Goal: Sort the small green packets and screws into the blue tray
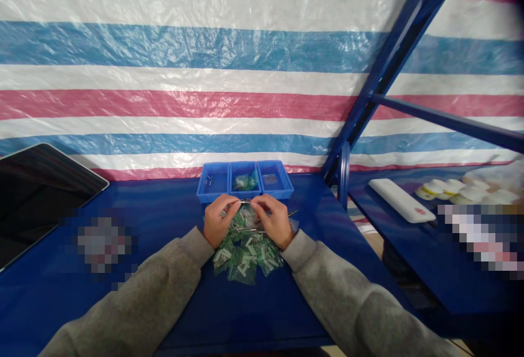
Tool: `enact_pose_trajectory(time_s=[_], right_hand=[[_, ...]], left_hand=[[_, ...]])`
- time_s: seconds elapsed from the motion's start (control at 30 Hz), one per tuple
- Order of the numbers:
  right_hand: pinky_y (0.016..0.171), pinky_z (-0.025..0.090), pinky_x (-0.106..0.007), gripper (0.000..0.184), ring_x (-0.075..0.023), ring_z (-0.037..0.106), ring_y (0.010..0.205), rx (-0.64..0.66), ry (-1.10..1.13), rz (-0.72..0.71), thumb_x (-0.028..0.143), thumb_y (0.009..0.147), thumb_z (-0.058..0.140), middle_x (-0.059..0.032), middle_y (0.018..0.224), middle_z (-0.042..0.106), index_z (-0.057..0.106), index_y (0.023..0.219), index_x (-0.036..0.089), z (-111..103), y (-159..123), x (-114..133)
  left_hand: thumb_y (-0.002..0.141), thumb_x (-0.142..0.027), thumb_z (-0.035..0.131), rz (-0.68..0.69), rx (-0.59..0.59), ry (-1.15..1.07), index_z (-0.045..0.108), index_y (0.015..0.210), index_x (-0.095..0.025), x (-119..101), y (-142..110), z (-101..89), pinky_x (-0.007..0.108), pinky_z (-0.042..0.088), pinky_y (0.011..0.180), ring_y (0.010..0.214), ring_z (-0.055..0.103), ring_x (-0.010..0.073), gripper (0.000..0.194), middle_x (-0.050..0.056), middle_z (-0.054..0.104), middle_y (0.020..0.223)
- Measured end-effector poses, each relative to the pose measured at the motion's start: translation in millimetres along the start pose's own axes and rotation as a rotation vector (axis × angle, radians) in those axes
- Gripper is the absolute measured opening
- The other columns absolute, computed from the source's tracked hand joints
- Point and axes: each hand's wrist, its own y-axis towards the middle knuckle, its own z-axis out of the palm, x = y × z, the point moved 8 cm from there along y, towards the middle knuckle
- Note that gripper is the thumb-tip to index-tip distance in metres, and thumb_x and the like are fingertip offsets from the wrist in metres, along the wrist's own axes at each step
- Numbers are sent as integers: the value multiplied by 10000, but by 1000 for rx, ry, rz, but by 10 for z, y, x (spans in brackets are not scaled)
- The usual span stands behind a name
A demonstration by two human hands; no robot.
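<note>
Between the fingertips of both hands is a short, thin metal rod (pixel 245 201), held level just in front of the blue bins. My left hand (pixel 220 219) pinches its left end, and my right hand (pixel 274 219) pinches the other end. Below the hands lies a pile of small clear-green plastic bags (pixel 242 267) with white and metal pieces inside. A few loose metal rods (pixel 251 230) rest on top of the pile. The exact kind of the held rod is too small to make out.
Three joined blue bins (pixel 245 193) stand behind the hands, holding a few small parts and bags. A dark flat screen (pixel 45 198) lies at the left. Across a gap, a second blue table bears a white power bank (pixel 401 200) and white rolls (pixel 436 188). A blue frame post (pixel 376 78) rises at the right.
</note>
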Motion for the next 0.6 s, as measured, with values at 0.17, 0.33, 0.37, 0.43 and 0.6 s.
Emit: enact_pose_trajectory(time_s=[0.17, 0.33, 0.37, 0.43, 0.6], right_hand=[[643, 455, -267, 209, -155, 582, 675, -8, -23, 15, 324, 906, 467, -33, 761, 630, 620, 851, 193, -8, 5, -33], [660, 455, -271, 214, -160, 583, 699, 7, -46, -6, 326, 907, 470, -37, 772, 629, 630, 855, 194, 2, 3, 7], [669, 454, -274, 207, -161, 581, 706, 13, -49, -20, 326, 904, 477, -38, 779, 630, 632, 859, 196, 6, 3, 28], [680, 451, -277, 189, -162, 575, 709, 31, -55, -53, 320, 899, 494, -39, 791, 632, 637, 865, 201, 18, 4, 72], [676, 438, -273, 176, -160, 566, 707, 58, -69, -82, 293, 898, 500, -40, 793, 630, 641, 849, 200, 44, 3, 109]], left_hand=[[839, -278, 584, 22, 14, -18, 665, 903, -180, -10, -1, 24, 262, 495, 661, 742, 620, 147, 141, 50, 679, 858], [865, -285, 540, 37, 22, -3, 647, 835, -168, -9, -6, 19, 263, 479, 656, 724, 597, 144, 161, 50, 657, 803], [870, -284, 530, 21, 20, -2, 636, 834, -165, 7, -10, 15, 260, 474, 651, 705, 585, 138, 163, 45, 644, 786], [878, -277, 514, -20, 14, -6, 618, 837, -162, 49, -20, 7, 253, 470, 641, 669, 568, 128, 161, 36, 620, 760], [868, -264, 533, -49, 19, -27, 635, 865, -168, 88, -29, 14, 238, 480, 620, 661, 588, 123, 140, 32, 639, 782]])
